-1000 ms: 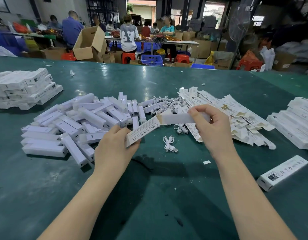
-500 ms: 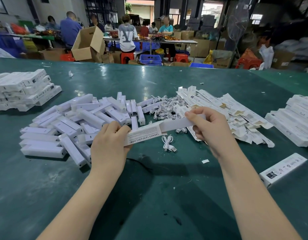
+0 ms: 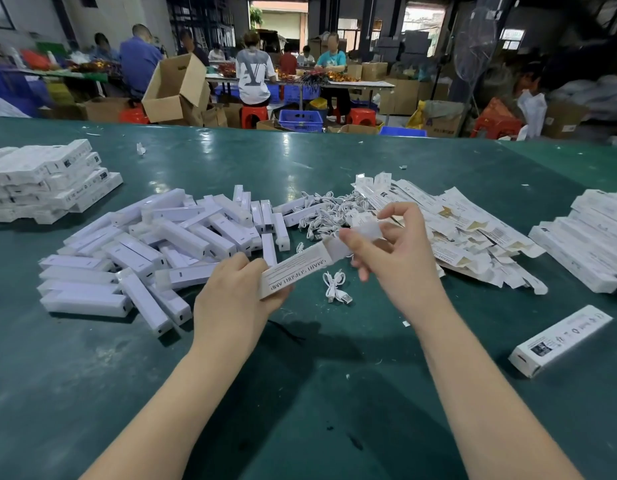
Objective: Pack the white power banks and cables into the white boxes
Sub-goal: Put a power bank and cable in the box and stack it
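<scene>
Step in hand: loading power bank (image 3: 364,229) into white box (image 3: 293,270), held above table (image 3: 300,393). Your left hand (image 3: 236,299) fingers grip box's near end; right hand (image 3: 391,252) pinches bank, blurred, partly inside box mouth. Next, likely: push home, then add cable (image 3: 336,287), lying loose just beside. Insertion depth unclear.

I'm counting my two hands, left (image 3: 236,299) and right (image 3: 391,252), sharing one open box (image 3: 300,266), one lone cable (image 3: 336,287) lying mid-frame, one closed box (image 3: 559,339) lying lower right, power banks (image 3: 154,251) piling centre left, too many for counting.
</scene>
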Tool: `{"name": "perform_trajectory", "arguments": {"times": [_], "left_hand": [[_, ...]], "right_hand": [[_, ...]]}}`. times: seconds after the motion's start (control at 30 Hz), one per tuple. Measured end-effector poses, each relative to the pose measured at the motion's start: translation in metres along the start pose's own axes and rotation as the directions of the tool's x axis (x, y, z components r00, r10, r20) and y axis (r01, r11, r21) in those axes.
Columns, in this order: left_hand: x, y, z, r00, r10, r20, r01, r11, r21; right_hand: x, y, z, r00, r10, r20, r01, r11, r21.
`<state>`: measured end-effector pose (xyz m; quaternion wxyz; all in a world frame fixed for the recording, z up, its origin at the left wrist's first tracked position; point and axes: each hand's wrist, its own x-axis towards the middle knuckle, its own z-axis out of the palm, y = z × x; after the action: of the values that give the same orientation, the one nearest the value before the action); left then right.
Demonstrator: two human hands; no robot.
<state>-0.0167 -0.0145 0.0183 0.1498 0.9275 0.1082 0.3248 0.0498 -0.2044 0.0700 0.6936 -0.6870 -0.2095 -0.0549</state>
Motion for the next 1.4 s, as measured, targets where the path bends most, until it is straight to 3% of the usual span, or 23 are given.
{"name": "perform_trajectory", "arguments": {"times": [0.13,0.23,0.33,0.43,0.47,0.53,0.57,0.6,0.77,0.9,1.07,1.17,1.27,1.4], "left_hand": [[0.000,0.000,-0.002,0.997,-0.067,0.034,0.070,0.993,-0.098],[0.000,0.002,-0.004,0.996,-0.091,0.010,0.092,0.982,-0.167],[0.001,0.004,-0.002,0.992,-0.130,0.003,0.125,0.949,-0.289],[0.001,0.003,-0.001,0.983,-0.182,0.010,0.168,0.882,-0.440],[0.002,0.003,-0.001,0.981,-0.194,0.019,0.180,0.864,-0.470],[0.002,0.003,-0.001,0.977,-0.208,0.041,0.201,0.849,-0.489],[0.002,0.003,-0.001,0.975,-0.215,0.056,0.215,0.846,-0.487],[0.002,0.003,-0.001,0.972,-0.221,0.072,0.228,0.843,-0.487],[0.001,0.006,-0.005,0.966,-0.229,0.124,0.260,0.826,-0.500],[0.001,0.009,-0.008,0.949,-0.262,0.178,0.317,0.772,-0.551],[0.003,0.010,-0.007,0.891,-0.335,0.307,0.454,0.608,-0.652],[0.006,0.013,-0.008,0.850,-0.310,0.427,0.522,0.381,-0.763],[0.007,0.016,-0.011,0.822,-0.264,0.504,0.554,0.169,-0.815],[0.006,0.015,-0.011,0.812,-0.277,0.513,0.563,0.143,-0.814]], "right_hand": [[-0.003,0.003,0.013,0.997,-0.071,-0.043,0.069,0.996,-0.057],[-0.006,0.003,0.018,0.988,-0.140,0.069,0.152,0.965,-0.215],[-0.007,0.007,0.021,0.977,-0.193,0.093,0.206,0.967,-0.151],[0.001,0.021,0.014,0.997,-0.080,-0.007,0.077,0.971,-0.226],[0.003,0.027,0.012,1.000,0.008,0.022,0.001,0.925,-0.379],[0.005,0.042,0.010,0.973,0.206,0.102,-0.066,0.674,-0.736],[0.005,0.049,0.011,0.956,0.271,0.116,-0.057,0.557,-0.829],[0.004,0.054,0.013,0.946,0.303,0.119,-0.054,0.505,-0.862],[0.004,0.060,0.017,0.959,0.263,0.101,-0.088,0.622,-0.778],[0.005,0.056,0.021,0.980,0.184,0.070,-0.100,0.774,-0.625],[0.001,0.048,0.023,0.998,0.045,0.046,-0.017,0.878,-0.479],[-0.004,0.035,0.025,0.999,-0.014,0.047,0.025,0.972,-0.232],[-0.013,0.025,0.033,0.973,-0.142,0.179,0.176,0.966,-0.191],[-0.023,0.025,0.044,0.888,-0.320,0.332,0.428,0.837,-0.340]]}}
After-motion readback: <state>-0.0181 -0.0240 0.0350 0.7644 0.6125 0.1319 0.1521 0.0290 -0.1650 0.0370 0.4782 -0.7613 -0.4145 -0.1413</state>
